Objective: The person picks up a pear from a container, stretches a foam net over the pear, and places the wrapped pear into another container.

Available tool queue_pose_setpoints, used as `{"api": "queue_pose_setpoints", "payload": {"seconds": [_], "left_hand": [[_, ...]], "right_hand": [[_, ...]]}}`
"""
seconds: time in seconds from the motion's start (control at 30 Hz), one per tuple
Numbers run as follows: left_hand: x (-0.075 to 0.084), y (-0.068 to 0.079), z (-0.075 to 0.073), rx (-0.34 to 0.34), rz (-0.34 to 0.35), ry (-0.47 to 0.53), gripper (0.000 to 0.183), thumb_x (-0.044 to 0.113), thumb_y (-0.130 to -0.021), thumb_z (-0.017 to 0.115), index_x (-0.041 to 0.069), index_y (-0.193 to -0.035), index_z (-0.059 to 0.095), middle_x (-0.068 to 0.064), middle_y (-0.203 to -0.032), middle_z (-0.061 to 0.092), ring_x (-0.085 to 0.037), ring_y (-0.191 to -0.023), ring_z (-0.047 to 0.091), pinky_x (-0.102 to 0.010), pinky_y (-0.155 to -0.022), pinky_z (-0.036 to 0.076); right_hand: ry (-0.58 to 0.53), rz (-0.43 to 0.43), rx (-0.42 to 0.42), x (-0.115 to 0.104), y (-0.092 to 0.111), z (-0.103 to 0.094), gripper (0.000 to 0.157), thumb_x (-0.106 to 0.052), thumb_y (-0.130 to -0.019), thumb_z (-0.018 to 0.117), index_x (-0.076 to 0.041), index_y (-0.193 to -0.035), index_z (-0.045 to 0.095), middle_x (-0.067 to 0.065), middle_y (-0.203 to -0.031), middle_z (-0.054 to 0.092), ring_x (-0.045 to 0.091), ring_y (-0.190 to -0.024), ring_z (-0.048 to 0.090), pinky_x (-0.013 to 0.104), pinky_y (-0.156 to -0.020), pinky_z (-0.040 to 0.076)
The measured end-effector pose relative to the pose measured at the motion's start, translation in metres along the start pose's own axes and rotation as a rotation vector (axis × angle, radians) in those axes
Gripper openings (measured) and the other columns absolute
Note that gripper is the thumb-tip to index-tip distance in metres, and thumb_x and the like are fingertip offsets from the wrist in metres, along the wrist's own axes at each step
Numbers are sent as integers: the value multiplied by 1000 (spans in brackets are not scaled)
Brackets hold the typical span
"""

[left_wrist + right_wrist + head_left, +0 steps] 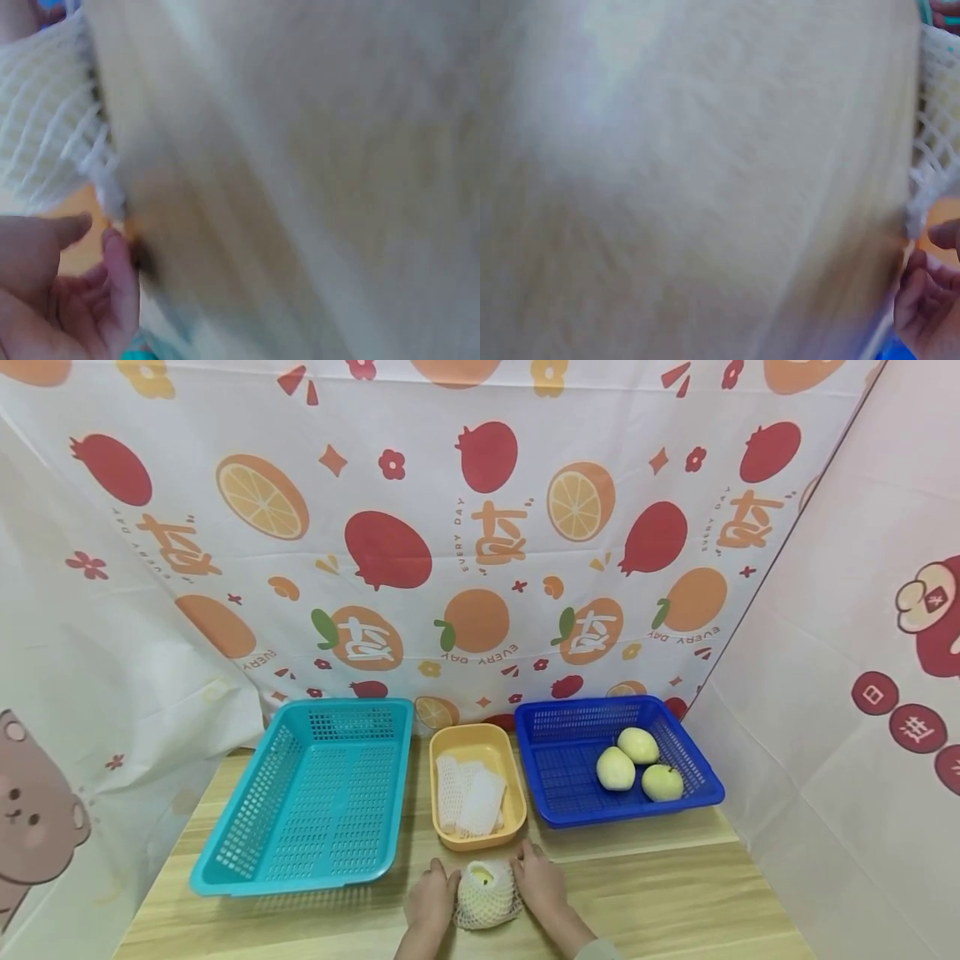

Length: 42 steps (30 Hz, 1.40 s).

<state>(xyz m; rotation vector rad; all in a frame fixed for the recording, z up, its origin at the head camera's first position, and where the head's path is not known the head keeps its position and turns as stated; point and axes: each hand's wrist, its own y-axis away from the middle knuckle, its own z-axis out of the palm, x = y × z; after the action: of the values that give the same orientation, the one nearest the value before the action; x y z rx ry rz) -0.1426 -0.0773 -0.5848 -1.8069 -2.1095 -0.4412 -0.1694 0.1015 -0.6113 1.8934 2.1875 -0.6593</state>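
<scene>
Your left hand [430,897] and right hand [542,878] — thumbs parted from bent fingers, gripping nothing — flank a pale fruit [480,874] toward the near edge of the worktop [675,893], likely to steady it, stem up, in its foam net [486,910]

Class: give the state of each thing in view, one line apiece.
Netted fruit: sleeved, top exposed
Three other fruits: bare
Blue basket: upright, holding them
Loose nets: flattened
Yellow tray: upright, holding loose nets
Teal basket: upright, open-topped
Left hand: beside netted fruit, grip unclear
Right hand: opposite side, grip unclear
</scene>
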Motion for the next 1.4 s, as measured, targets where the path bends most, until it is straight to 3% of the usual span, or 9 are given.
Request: {"api": "queue_pose_setpoints", "payload": {"seconds": [0.1, 0.17, 0.27, 0.37, 0.47, 0.6, 0.7, 0.87, 1.4], "left_hand": [[-7, -1, -4, -40, 95, 65, 19, 15, -82, 69, 3, -86, 54, -4, -68, 48, -21, -57, 51, -35, -48, 44], [-12, 0, -9, -82, 179, 121, 22, 4, -77, 71, 6, -87, 52, -3, -75, 47, -21, -66, 51, -35, -53, 45], [-19, 4, -18, -156, 327, 192, 48, -6, -66, 74, 2, -108, 52, -12, -97, 51, -32, -90, 52, -44, -68, 49], [-21, 8, -27, -264, 433, 297, 79, -2, -59, 78, -5, -128, 40, -25, -122, 43, -45, -113, 39, -56, -87, 39], [-19, 9, -29, -382, 463, 441, 101, 11, -59, 83, -7, -138, 24, -31, -137, 28, -48, -124, 24, -60, -97, 25], [-13, 10, -24, -461, 462, 604, 108, 25, -65, 83, -9, -141, 14, -32, -140, 23, -46, -125, 25, -59, -98, 23], [-10, 12, -18, -451, 446, 642, 101, 28, -68, 81, -8, -140, 20, -28, -136, 31, -42, -122, 33, -58, -96, 28], [-9, 14, -12, -391, 426, 600, 95, 30, -67, 82, -5, -137, 30, -21, -128, 43, -39, -115, 41, -57, -92, 33], [-11, 16, -8, -276, 474, 487, 93, 28, -62, 84, -4, -135, 35, -22, -123, 48, -39, -110, 47, -55, -89, 39]], "right_hand": [[-117, -45, -49, 9, -1, -8, 12, -9, -80, 65, -14, -83, 54, -6, -74, 51, 9, -54, 47, 24, -46, 39], [-226, -86, -111, 15, -1, -14, 18, -3, -78, 61, -13, -92, 55, -5, -81, 53, 8, -63, 49, 24, -51, 42], [-424, -144, -262, 20, -4, -25, 40, 5, -74, 57, -12, -110, 51, 1, -101, 56, 14, -84, 55, 27, -67, 48], [-580, -196, -440, 21, -4, -36, 62, 8, -69, 57, -9, -127, 41, 10, -123, 49, 28, -109, 50, 37, -86, 45], [-623, -257, -556, 19, -2, -44, 73, -2, -71, 68, -6, -136, 33, 14, -134, 40, 34, -121, 38, 43, -97, 35], [-609, -297, -606, 16, 2, -43, 90, -30, -72, 77, -6, -141, 26, 13, -138, 36, 28, -123, 37, 40, -100, 32], [-565, -293, -604, 14, 4, -38, 91, -40, -71, 77, -12, -143, 27, 7, -136, 38, 22, -119, 40, 40, -96, 36], [-473, -267, -585, 13, 7, -34, 89, -52, -69, 74, -23, -142, 32, -2, -128, 45, 18, -112, 44, 44, -86, 41], [-411, -301, -508, 12, 7, -30, 89, -49, -64, 79, -20, -137, 39, -2, -123, 49, 17, -110, 47, 42, -89, 42]]}}
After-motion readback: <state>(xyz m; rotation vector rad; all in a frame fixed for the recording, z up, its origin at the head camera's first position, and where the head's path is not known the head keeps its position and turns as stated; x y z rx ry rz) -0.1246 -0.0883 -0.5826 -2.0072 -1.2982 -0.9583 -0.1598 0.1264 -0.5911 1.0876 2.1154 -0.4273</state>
